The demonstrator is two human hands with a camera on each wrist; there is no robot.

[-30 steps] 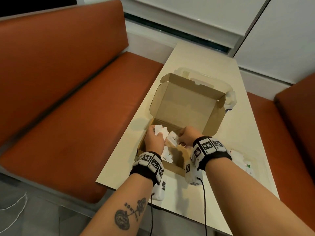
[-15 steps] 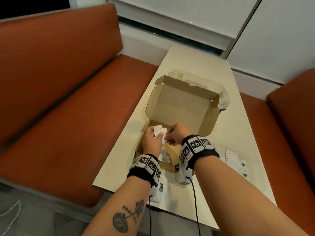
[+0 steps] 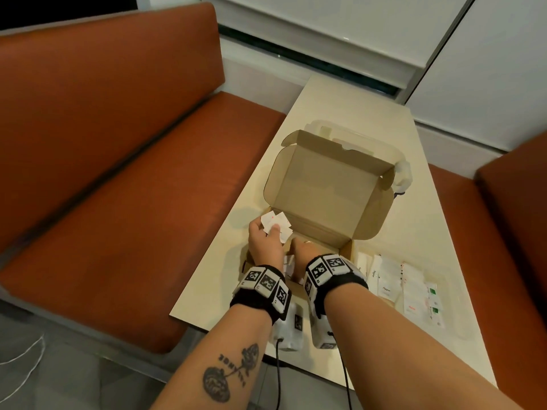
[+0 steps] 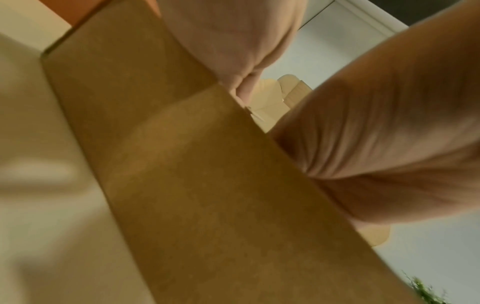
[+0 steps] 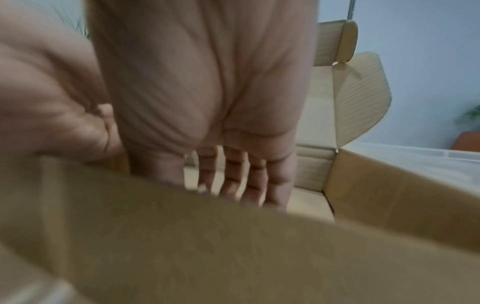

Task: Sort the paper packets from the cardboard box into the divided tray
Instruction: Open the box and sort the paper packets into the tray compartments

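The brown cardboard box point(image 3: 325, 202) stands open on the table with its lid tilted up and back. My left hand point(image 3: 268, 232) hovers over the box's far left corner and grips a fanned stack of small white paper packets point(image 3: 276, 221) under its thumb. My right hand point(image 3: 305, 250) reaches down into the box with nothing in it; in the right wrist view its fingers point(image 5: 233, 183) are straight behind the box's front wall point(image 5: 233, 246). More packets point(image 3: 288, 266) lie in the box between my wrists. The divided tray point(image 3: 455, 321), right of the box, holds sorted packets point(image 3: 411, 294).
A clear plastic container point(image 3: 355, 137) stands behind the box lid, with a white object point(image 3: 404, 173) at its right end. Orange bench seats point(image 3: 133, 202) flank the narrow cream table point(image 3: 340, 105). Cables hang from my wrist units over the table's near edge.
My right hand passed its packet to the left hand's stack and dropped back into the box. My left hand shifted toward the far left corner with the packets.
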